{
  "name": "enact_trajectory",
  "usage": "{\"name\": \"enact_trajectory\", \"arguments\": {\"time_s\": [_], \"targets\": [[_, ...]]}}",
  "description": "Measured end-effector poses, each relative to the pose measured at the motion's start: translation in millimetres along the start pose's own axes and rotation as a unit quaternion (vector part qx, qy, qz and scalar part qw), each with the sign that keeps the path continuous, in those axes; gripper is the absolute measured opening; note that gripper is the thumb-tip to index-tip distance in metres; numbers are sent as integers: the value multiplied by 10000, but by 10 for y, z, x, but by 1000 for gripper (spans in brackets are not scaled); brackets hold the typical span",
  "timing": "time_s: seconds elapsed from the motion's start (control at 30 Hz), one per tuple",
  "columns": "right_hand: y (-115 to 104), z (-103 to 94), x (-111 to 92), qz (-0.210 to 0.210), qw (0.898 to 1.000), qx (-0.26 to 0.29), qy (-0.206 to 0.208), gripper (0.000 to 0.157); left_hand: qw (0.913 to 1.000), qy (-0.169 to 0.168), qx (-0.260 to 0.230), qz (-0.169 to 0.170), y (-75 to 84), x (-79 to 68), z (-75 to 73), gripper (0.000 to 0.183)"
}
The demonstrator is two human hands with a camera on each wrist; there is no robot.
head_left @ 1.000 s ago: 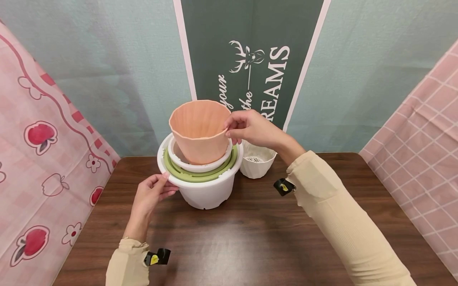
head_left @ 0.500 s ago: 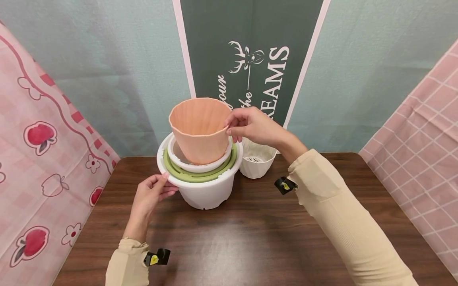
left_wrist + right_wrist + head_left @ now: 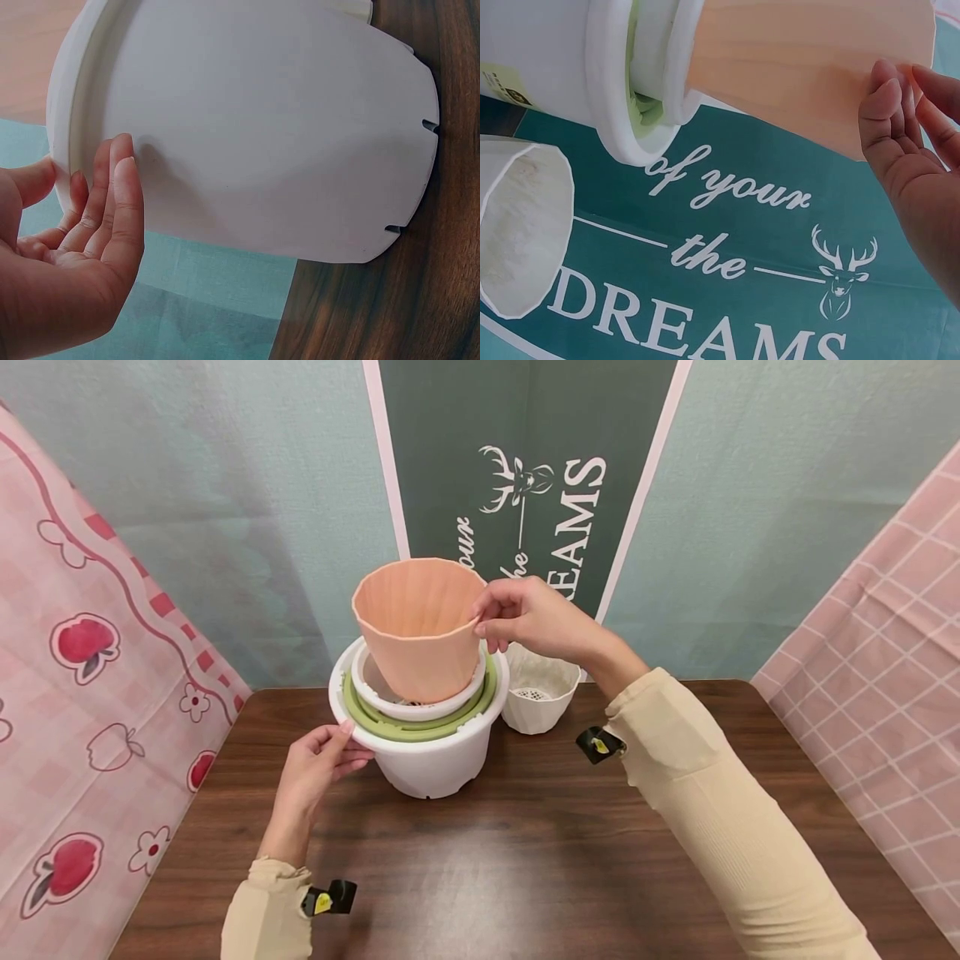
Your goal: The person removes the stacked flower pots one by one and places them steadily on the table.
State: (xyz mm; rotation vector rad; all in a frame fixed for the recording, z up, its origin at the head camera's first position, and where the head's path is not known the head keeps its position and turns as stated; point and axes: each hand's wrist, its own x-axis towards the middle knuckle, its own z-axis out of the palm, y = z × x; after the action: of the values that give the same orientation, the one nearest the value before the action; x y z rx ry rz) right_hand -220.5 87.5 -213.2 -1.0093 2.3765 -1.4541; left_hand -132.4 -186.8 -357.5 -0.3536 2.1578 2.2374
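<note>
My right hand (image 3: 521, 617) pinches the rim of a peach-coloured flowerpot (image 3: 422, 647) with ribbed sides. The lower part of this pot sits inside a smaller white pot (image 3: 367, 681), its base hidden there. Around that white pot shows the rim of a green pot (image 3: 423, 732), and all are nested in a large white flowerpot (image 3: 431, 774) on the table. My left hand (image 3: 321, 766) pinches the large pot's rim at its front left; in the left wrist view the thumb is on the outer edge and the fingers (image 3: 126, 199) are under the rim.
A small white faceted pot (image 3: 536, 714) with a perforated bottom stands right behind the stack, on its right. The wooden table (image 3: 525, 860) ends at a teal and dark green cloth (image 3: 540, 410). Pink patterned cloths (image 3: 82, 718) hang at both sides.
The right hand has raised the peach flowerpot slightly, so more of its side shows above the smaller white pot. The left hand and the large white flowerpot have stayed in place.
</note>
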Motion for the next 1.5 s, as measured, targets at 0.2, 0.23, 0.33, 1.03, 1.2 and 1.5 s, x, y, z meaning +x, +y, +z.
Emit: {"name": "enact_trajectory", "arguments": {"time_s": [0.2,0.23,0.33,1.03,1.2,1.5], "targets": [[-27,-12,-17,64,9999,151,19,9,10000,9,-49,28,-3,2,-3,32],[-31,-14,-21,73,9998,159,29,9,10000,7,-60,32,-4,2,-3,31],[-35,-22,-26,95,9998,174,68,10,9999,-8,-105,53,-6,3,-4,29],[-74,-63,-72,28,9996,207,169,8,9999,-5,-107,50,-8,-8,0,30],[-77,-79,-82,-23,9997,129,211,8,10000,7,-87,35,-9,-8,2,30],[-76,-117,-103,5,9993,165,322,9,10000,13,-67,49,-12,-12,-1,30]]}}
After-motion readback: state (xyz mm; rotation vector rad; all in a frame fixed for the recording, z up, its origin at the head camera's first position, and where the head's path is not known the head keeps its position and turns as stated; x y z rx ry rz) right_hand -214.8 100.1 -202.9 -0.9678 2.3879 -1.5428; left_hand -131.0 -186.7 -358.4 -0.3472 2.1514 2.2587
